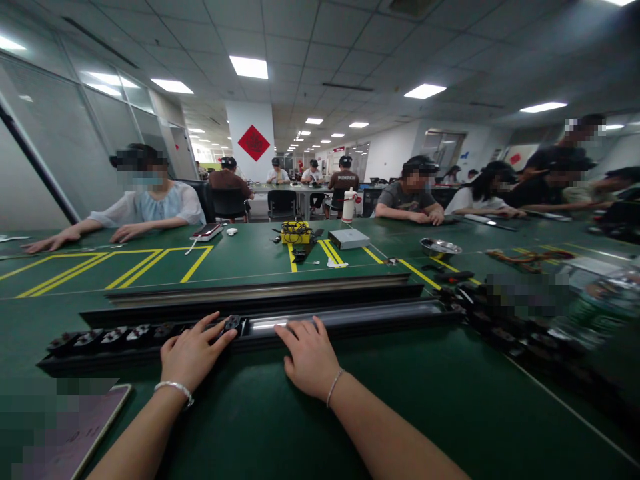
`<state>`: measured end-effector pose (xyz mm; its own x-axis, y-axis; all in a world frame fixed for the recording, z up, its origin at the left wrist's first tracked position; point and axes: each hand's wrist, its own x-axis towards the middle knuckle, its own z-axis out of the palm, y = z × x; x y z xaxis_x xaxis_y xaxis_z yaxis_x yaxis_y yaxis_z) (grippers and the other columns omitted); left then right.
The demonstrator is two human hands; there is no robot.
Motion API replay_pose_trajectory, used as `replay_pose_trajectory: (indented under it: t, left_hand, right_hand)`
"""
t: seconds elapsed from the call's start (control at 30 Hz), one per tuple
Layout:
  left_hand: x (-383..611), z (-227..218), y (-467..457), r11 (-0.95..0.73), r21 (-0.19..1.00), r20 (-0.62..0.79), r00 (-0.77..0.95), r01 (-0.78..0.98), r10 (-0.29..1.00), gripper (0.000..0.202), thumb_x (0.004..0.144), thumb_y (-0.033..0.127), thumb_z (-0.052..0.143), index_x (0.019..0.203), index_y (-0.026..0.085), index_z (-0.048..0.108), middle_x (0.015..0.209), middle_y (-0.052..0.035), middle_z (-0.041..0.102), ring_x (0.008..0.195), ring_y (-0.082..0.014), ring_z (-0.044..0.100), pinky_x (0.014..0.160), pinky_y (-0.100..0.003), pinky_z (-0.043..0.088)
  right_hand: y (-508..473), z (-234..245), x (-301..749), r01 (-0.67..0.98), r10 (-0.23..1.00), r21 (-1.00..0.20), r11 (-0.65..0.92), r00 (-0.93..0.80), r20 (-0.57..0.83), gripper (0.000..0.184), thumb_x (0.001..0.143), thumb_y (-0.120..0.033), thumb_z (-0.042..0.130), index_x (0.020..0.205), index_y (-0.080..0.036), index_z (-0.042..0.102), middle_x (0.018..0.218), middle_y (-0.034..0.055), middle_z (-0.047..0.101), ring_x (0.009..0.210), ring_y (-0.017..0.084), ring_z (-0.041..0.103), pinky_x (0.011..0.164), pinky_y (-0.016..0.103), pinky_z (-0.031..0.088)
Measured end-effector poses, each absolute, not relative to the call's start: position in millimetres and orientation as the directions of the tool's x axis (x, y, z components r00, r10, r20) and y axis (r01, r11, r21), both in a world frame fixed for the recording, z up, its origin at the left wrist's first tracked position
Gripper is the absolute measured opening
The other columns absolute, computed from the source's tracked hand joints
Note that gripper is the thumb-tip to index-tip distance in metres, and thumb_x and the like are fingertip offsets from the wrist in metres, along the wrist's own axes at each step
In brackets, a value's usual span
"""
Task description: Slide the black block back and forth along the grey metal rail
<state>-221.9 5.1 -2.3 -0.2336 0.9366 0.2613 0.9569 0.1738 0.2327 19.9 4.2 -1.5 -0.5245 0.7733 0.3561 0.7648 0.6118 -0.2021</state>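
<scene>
A long black rail lies across the green table in front of me. Several small black socket modules with metallic parts sit in its left stretch. My left hand reaches over the rail, its thumb and forefinger at one black socket module beside the shiny strip in the channel. Part of the row of modules is hidden behind this hand. Further right, my right hand rests with spread fingers on the rail's near edge and shiny strip, holding nothing.
Behind the rail lies another long dark profile. A phone is at the near left. More black modules and a plastic bottle stand right. A yellow box, a grey box and a metal bowl lie beyond; people sit opposite.
</scene>
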Motion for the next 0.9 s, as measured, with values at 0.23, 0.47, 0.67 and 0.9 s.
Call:
replay_pose_trajectory:
  t: [0.23,0.47,0.67,0.9]
  left_hand:
    - [-219.4,-2.7,5.0,0.175,0.228,0.266,-0.234,0.958,0.935,0.041,0.077,0.053,0.037,0.111,0.038,0.056,0.133,0.0058,0.045,0.109,-0.0241,0.050,0.087,-0.042,0.033]
    - [-214.5,-0.4,4.5,0.188,0.306,0.303,-0.283,0.933,0.910,0.054,0.078,0.053,0.038,0.126,0.029,0.043,0.110,-0.0045,0.063,0.104,-0.0239,0.054,0.089,-0.042,0.034]
    - [-213.7,1.3,3.9,0.181,0.283,0.276,-0.261,0.942,0.925,0.049,0.078,0.053,0.037,0.120,0.032,0.050,0.102,-0.0019,0.067,0.098,-0.0212,0.057,0.093,-0.040,0.031]
    - [-215.7,-0.9,5.3,0.208,0.305,0.221,-0.281,0.929,0.934,0.048,0.077,0.054,0.037,0.118,0.033,0.052,0.094,0.0008,0.069,0.096,-0.0194,0.058,0.097,-0.038,0.027]
  right_hand:
    - [4.3,-3.3,19.7,0.758,0.770,-0.213,0.617,-0.524,0.365,0.050,0.077,-0.032,0.048,0.127,-0.030,0.038,0.124,0.0031,0.048,0.112,0.020,0.038,0.103,0.043,0.011]
    - [4.6,-2.3,20.0,0.752,0.768,-0.222,0.620,-0.525,0.368,0.049,0.077,-0.031,0.048,0.126,-0.029,0.039,0.123,0.0032,0.048,0.112,0.019,0.039,0.103,0.043,0.011]
    - [4.8,-4.5,19.6,0.756,0.769,-0.218,0.617,-0.521,0.370,0.050,0.077,-0.031,0.048,0.126,-0.030,0.038,0.123,0.0028,0.048,0.112,0.019,0.039,0.103,0.043,0.011]
    - [5.6,-5.0,19.4,0.750,0.761,-0.219,0.624,-0.521,0.386,0.050,0.077,-0.031,0.049,0.126,-0.030,0.039,0.122,0.0034,0.049,0.112,0.020,0.039,0.103,0.043,0.011]
